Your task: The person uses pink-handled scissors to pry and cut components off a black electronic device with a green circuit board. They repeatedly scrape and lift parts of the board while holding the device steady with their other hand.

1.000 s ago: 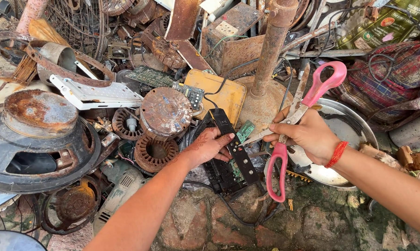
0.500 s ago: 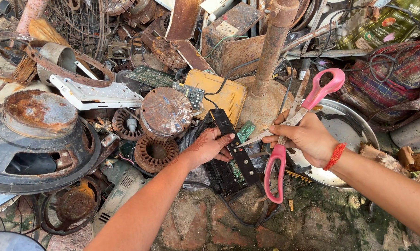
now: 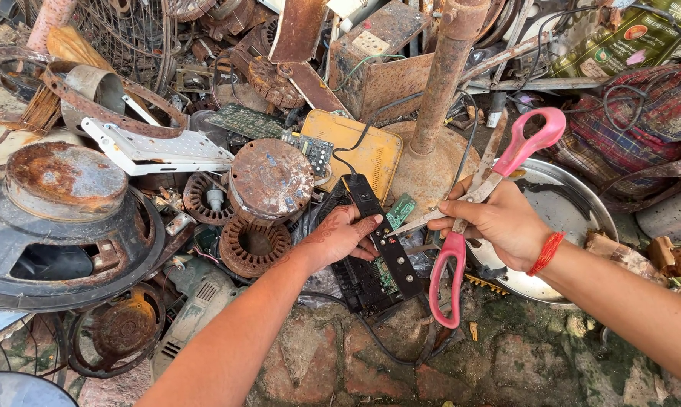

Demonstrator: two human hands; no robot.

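My left hand (image 3: 342,235) rests on a black electronic box (image 3: 374,260) with an exposed green circuit board, pressing it against the ground. My right hand (image 3: 499,220) grips pink-handled scissors (image 3: 482,203) near the pivot, handles spread wide, the blades pointing left toward a small green board piece (image 3: 400,211) beside the box. A red thread bracelet (image 3: 546,253) circles my right wrist. A black cable (image 3: 389,348) runs out from under the box.
Rusty scrap surrounds me: a large speaker (image 3: 61,226) at left, motor parts (image 3: 269,181), a yellow casing (image 3: 355,147), a rusty pipe stand (image 3: 442,90), a metal plate (image 3: 563,218) at right, plaid cloth (image 3: 642,128). Mossy brick floor (image 3: 355,369) lies below.
My right hand with the scissors has shifted slightly; the left hand stays on the black box.
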